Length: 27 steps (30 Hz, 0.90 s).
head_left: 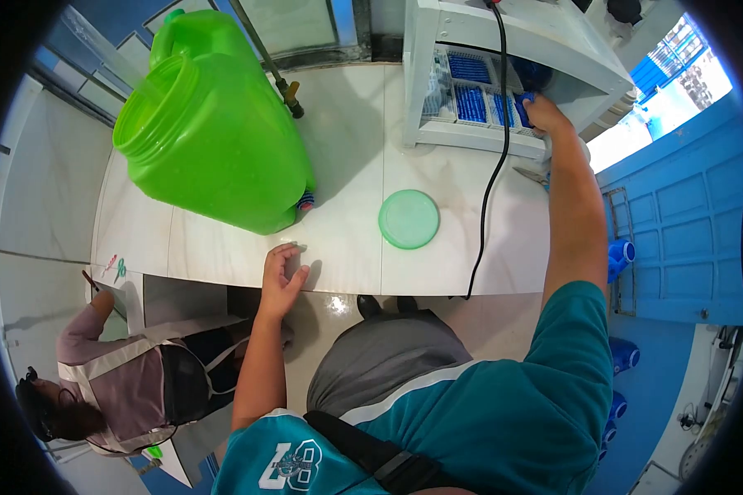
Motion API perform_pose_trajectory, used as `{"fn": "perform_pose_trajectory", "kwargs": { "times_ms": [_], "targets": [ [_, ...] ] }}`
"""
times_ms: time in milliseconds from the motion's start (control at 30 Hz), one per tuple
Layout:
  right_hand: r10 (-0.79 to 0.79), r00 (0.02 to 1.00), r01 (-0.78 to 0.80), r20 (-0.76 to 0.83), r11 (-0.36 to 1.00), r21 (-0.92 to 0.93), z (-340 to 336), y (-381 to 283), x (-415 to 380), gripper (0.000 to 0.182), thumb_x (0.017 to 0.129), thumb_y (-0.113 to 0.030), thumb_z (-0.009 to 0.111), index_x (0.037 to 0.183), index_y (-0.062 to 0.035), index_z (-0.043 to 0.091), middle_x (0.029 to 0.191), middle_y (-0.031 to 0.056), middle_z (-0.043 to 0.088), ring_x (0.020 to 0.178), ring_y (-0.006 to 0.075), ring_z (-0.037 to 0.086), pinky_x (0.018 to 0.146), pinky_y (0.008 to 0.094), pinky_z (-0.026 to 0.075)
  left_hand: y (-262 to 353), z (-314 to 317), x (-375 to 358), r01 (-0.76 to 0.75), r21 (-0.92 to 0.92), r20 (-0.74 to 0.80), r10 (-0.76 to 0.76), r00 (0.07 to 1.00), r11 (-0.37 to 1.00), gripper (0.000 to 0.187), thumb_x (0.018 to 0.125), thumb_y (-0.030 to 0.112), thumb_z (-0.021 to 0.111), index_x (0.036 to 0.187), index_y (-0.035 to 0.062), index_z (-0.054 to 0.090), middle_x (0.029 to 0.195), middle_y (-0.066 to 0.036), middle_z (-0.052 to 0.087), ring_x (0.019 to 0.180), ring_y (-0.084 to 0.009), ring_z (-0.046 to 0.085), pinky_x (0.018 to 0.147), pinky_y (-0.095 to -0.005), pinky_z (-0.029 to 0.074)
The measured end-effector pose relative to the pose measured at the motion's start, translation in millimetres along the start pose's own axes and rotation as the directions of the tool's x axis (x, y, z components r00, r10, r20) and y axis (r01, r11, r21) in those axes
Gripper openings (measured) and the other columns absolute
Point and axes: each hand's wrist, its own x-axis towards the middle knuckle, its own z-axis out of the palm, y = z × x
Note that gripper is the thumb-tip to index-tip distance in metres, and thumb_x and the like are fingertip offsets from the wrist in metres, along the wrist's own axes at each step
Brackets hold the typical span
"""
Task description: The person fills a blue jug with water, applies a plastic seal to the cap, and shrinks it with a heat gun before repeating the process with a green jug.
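Note:
My right hand [545,114] reaches into a white cabinet [516,142] at the upper right. Its fingers are closed at a small blue item [522,101], whose kind I cannot make out, beside white baskets [487,125] of blue packs. My left hand [282,280] hangs open at the counter's front edge, fingers loosely curled and holding nothing. Beyond it stands a large green plastic jug [223,140] with an uncovered wide mouth and a small tap low on its side. A round, pale green lid [409,219] lies flat on the counter between my hands.
A black cable [494,181] runs down over the white counter [347,247]. Scissors [532,176] lie near the cabinet. At left, another person [132,371] with a strapped bag is at a lower surface. A blue door [677,223] stands at right.

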Motion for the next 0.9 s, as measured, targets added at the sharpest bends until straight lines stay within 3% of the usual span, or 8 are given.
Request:
{"fn": "perform_pose_trajectory", "kwargs": {
  "times_ms": [133,200,367,433,600,800,867,900],
  "targets": [
    [0.009,0.99,-0.001,-0.14,0.998,0.061,4,0,-1,0.039,0.103,-0.03,0.052,0.127,0.0002,0.055,0.087,0.0161,0.067,0.059,0.0263,0.063,0.065,0.0386,0.056,-4,-1,1,-0.004,-0.002,0.004,0.004,1.0,1.0,0.042,0.085,0.004,0.073,0.124,-0.0004,0.058,0.135,-0.015,0.048,0.129,-0.0258,0.047,0.112,-0.0352,0.036],
    [-0.176,0.926,0.092,-0.333,0.963,-0.254,4,25,20,0.036,0.1,-0.027,0.055,0.123,0.0011,0.059,0.099,0.0277,0.07,0.097,0.0448,0.068,0.084,0.0512,0.054,-3,-2,1,-0.013,0.0,0.007,0.013,1.0,1.0,0.043,0.085,0.005,0.073,0.125,-0.0003,0.058,0.136,-0.016,0.048,0.129,-0.0256,0.047,0.112,-0.035,0.036],
    [-0.374,0.817,0.344,-0.44,0.927,-0.15,-15,-5,-89,0.033,0.099,-0.022,0.056,0.122,0.0025,0.059,0.11,0.0281,0.069,0.104,0.0458,0.066,0.09,0.0503,0.052,12,-32,-11,0.286,-0.463,-0.017,-0.331,0.943,0.839,0.036,0.096,0.012,0.066,0.129,0.0027,0.057,0.129,-0.008,0.057,0.122,-0.0199,0.052,0.109,-0.033,0.038],
    [-0.358,0.863,0.344,-0.357,0.933,-0.103,-22,-26,-141,0.036,0.099,-0.018,0.054,0.128,0.0034,0.055,0.11,0.029,0.069,0.108,0.0444,0.065,0.091,0.0505,0.051,13,-50,-18,0.275,-0.417,-0.085,-0.338,0.937,0.867,0.035,0.098,0.015,0.063,0.131,0.0036,0.056,0.129,-0.007,0.057,0.12,-0.0185,0.054,0.106,-0.0322,0.04],
    [-0.462,0.747,0.443,-0.479,0.882,-0.161,26,24,-30,0.039,0.101,-0.023,0.051,0.13,0.0028,0.054,0.114,0.0328,0.065,0.106,0.0494,0.064,0.09,0.0533,0.05,-1,-70,-29,0.335,-0.443,-0.1,-0.417,0.903,0.832,0.037,0.101,0.016,0.062,0.133,0.0015,0.052,0.129,-0.01,0.058,0.12,-0.0186,0.055,0.107,-0.032,0.04],
    [-0.266,0.861,0.102,-0.433,0.925,-0.366,38,60,33,0.046,0.1,-0.025,0.052,0.139,-0.0013,0.049,0.116,0.0312,0.066,0.108,0.0463,0.065,0.093,0.0527,0.051,9,-78,-19,0.296,-0.353,-0.062,-0.338,0.939,0.888,0.035,0.101,0.014,0.06,0.132,0.0013,0.052,0.13,-0.009,0.057,0.119,-0.0184,0.055,0.104,-0.0317,0.042],
    [-0.413,0.673,0.309,-0.614,0.911,-0.274,25,63,-8,0.041,0.1,-0.023,0.054,0.135,-0.0026,0.054,0.115,0.0293,0.066,0.108,0.047,0.064,0.093,0.052,0.051,15,-100,-16,0.266,-0.33,-0.141,-0.326,0.935,0.906,0.034,0.1,0.012,0.061,0.132,0.0005,0.053,0.131,-0.01,0.058,0.12,-0.019,0.055,0.107,-0.0325,0.041],
    [-0.834,0.331,0.277,-0.442,0.533,-0.799,8,54,-63,0.035,0.099,-0.019,0.058,0.131,-0.0028,0.057,0.113,0.0238,0.068,0.103,0.0431,0.066,0.091,0.0471,0.053,15,-114,-11,0.208,-0.342,-0.204,-0.289,0.935,0.916,0.033,0.1,0.011,0.061,0.131,0.0004,0.053,0.13,-0.01,0.058,0.12,-0.0192,0.055,0.107,-0.0329,0.041]
  ]
}}
